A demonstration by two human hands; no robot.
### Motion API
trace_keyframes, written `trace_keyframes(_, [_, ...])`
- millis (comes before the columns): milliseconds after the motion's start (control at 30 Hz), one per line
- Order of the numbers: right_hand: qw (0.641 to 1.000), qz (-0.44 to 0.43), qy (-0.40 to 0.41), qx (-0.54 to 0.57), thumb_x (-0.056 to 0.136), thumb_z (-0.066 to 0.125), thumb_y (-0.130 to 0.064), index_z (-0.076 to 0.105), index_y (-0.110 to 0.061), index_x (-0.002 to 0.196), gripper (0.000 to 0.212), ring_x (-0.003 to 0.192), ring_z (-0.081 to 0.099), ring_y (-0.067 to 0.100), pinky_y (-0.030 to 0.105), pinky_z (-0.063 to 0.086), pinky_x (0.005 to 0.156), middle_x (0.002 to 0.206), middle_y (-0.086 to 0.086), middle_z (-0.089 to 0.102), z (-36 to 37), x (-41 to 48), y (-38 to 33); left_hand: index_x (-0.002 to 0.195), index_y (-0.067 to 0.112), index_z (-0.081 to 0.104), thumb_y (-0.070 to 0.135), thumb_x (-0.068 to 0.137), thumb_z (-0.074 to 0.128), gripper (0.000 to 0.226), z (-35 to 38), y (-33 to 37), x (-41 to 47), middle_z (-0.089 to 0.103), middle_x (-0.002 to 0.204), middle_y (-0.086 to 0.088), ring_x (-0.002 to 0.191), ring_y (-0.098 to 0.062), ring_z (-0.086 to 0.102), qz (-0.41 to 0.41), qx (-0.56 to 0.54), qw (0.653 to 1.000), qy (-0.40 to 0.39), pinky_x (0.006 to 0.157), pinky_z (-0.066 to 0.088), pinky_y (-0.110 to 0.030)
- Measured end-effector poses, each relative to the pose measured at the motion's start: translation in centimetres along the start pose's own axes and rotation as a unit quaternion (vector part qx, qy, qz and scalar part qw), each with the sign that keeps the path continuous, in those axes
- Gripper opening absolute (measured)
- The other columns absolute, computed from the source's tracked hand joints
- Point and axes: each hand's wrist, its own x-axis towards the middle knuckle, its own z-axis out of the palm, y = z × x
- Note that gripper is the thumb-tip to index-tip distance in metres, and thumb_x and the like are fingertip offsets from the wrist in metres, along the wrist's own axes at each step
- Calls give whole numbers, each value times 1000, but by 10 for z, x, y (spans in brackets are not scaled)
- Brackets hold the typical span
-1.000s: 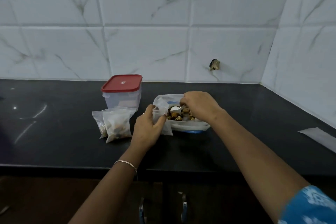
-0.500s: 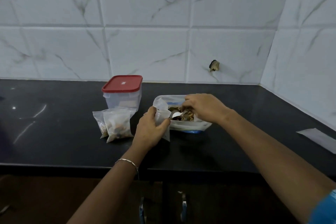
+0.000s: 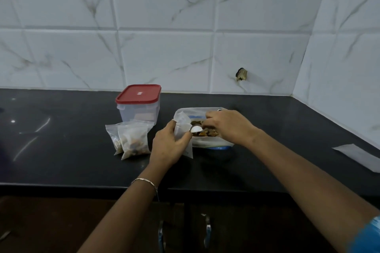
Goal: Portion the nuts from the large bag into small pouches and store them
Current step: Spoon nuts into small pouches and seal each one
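Midway between the back and front edges of the counter [image 3: 61,156], right of centre: large bag [image 3: 207,143], lying open, brown nuts [image 3: 206,133] visible inside. At the bag's left rim, small pouch [image 3: 182,127], upright, mouth open, gripped by the left hand [image 3: 167,147] with fingers and thumb curled round it. Over the bag, right hand [image 3: 228,125], fingers curled on a white spoon [image 3: 196,129]; handle hidden under the fingers, bowl poking out at the pouch mouth. Thin bracelet [image 3: 144,181] on the left wrist.

Left of the bag: two filled pouches [image 3: 133,139] side by side, touching, apart from the left hand. Just behind them, toward the back edge, clear container [image 3: 138,112] with red lid [image 3: 138,94] closed on top.

Counter black, glossy, streaks of reflected light on the left part. White marble-look tiled wall [image 3: 164,51] along the back edge and along the right edge, meeting at the back right corner; dark chipped hole [image 3: 241,74] in the back wall above the bag. Pale paper sheet [image 3: 357,156] flat near the right edge, well apart from the bag.

Open counter from the pouches out to the left, a strip between hands and front edge, another stretch between bag and paper sheet. Below the front edge, dark cabinet fronts [image 3: 102,222] with two metal handles [image 3: 207,232].
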Motion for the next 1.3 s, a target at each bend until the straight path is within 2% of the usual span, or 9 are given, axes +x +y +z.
trace_keyframes(167, [999,21,-13,43,97,54,-25,67,-34,111,21,82,56,11,24,41,64,94,-11,57,-14,-16,18,84,16,55,41,83,61,26,-2,3,-5,62,76,1,70,-15,58,24,40,999,9,62,47,-31])
trace_keyframes(367, [984,148,33,99,100,47,-30,66,-33,121,29,89,58,14,26,43,66,99,-9,60,-5,-27,24,93,23,63,62,73,44,48,-8,6,-14,67,79,6,80,-10,61,45,63,997,-17,95,45,-46])
trace_keyframes(467, [979,174,23,106,100,47,-29,64,-34,123,29,87,57,12,24,39,65,101,-8,59,10,-36,15,90,39,62,52,77,59,19,-13,3,-19,69,87,15,88,-3,63,15,-14,997,-78,91,51,-43])
trace_keyframes(567, [963,214,28,161,98,49,-21,68,-34,119,31,92,57,10,21,38,67,107,-12,62,19,-43,11,94,37,65,37,85,67,9,-18,2,-23,70,93,14,90,-2,64,12,-39,989,-145,85,55,-41])
trace_keyframes(700, [914,267,40,301,96,54,-15,73,-31,109,28,87,56,0,17,41,67,112,-18,64,21,-48,7,97,40,62,33,88,67,13,-20,3,-24,68,95,16,93,-2,63,7,-34,985,-168,86,53,-32])
trace_keyframes(833, [844,304,11,441,95,56,-8,74,-22,105,26,90,65,4,24,51,84,119,-8,67,24,-49,10,104,34,63,33,88,66,16,-17,2,-24,68,99,15,95,-2,62,-5,-40,985,-171,86,52,-30])
trace_keyframes(933, [783,324,-7,530,94,57,-3,74,-14,108,25,91,63,8,11,46,79,114,-4,67,22,-50,7,106,33,62,34,89,66,18,-17,2,-24,67,99,15,95,-2,62,-11,-51,983,-179,85,52,-27])
trace_keyframes(1100, [718,375,-29,586,91,58,1,74,-11,106,25,86,54,4,12,40,69,101,-6,66,18,-49,1,106,38,61,35,90,62,16,-15,1,-22,66,105,12,101,-6,60,-22,-61,978,-198,91,50,-32])
trace_keyframes(1300, [688,425,-12,588,87,57,3,76,-8,98,25,82,53,8,16,41,68,98,-1,69,17,-44,-6,111,33,62,31,94,58,17,-15,5,-22,65,106,11,104,-8,59,-11,-65,971,-230,95,47,-31])
